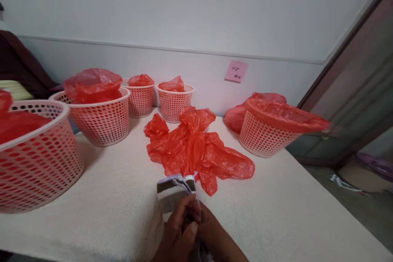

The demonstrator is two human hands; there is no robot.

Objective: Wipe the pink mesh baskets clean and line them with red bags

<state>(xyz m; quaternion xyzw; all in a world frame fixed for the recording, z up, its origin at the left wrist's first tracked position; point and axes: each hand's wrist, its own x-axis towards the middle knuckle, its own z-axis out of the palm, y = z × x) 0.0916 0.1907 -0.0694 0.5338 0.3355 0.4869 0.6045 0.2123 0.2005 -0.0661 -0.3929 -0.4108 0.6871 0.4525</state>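
My left hand (178, 233) and my right hand (211, 229) are together at the lower middle, close to the table's near side. Both are closed around a striped knitted sock (172, 198) with brown, white and grey bands. Its pale purple edge points away from me, with a loose thread at one corner. Part of the sock is hidden under my fingers, and a second layer seems to lie against it. Just beyond my hands, a crumpled red plastic bag (193, 147) is spread on the white cloth-covered table (123, 208).
Pink perforated baskets (39, 155) lined with red bags stand along the left and back. At the right, another basket (267, 135) has a red bag stretched over its rim, beside a filled red bag (235, 118). A pink note (236, 71) sticks to the wall.
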